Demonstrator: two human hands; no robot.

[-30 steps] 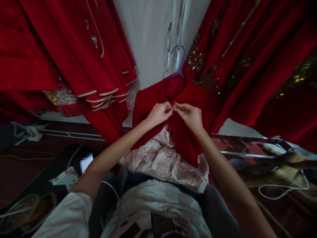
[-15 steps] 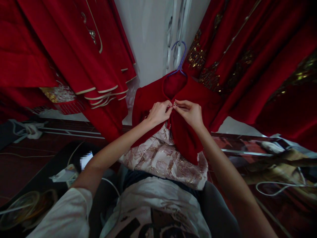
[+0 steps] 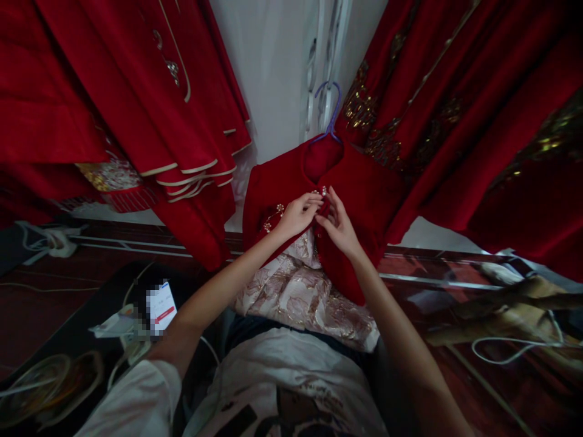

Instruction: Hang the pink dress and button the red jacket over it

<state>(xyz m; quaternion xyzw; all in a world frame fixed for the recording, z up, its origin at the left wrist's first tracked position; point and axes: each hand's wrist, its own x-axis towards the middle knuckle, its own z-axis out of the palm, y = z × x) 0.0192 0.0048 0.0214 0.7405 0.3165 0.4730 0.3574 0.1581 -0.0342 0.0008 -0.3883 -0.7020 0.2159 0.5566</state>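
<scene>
A red jacket (image 3: 277, 176) hangs in front of me on a purple hanger (image 3: 331, 121). Bead-like ornaments (image 3: 273, 217) trim its front, and a pale floral brocade fabric (image 3: 296, 282) with metallic threads lies below it across my lap. My left hand (image 3: 300, 213) is at the jacket's front opening, its fingers closed on the edge of the cloth. Close beside it, my right hand (image 3: 339, 226) rests at the other front edge with thumb and fingers apart, just below a small shiny button (image 3: 324, 191) near the collar. The fingertips partly hide the opening.
Red garments (image 3: 173, 121) hang at the left, and more red garments with gold sequins (image 3: 362, 109) at the right. A phone with a lit screen (image 3: 163, 308) lies on a dark surface to my left. At the right are a white cable (image 3: 501, 359) and metal rails (image 3: 423, 279).
My hands have slid slightly down the jacket front from the top button. The right fingers have spread from a pinch, uncovering the button, and the left hand has uncovered more ornament.
</scene>
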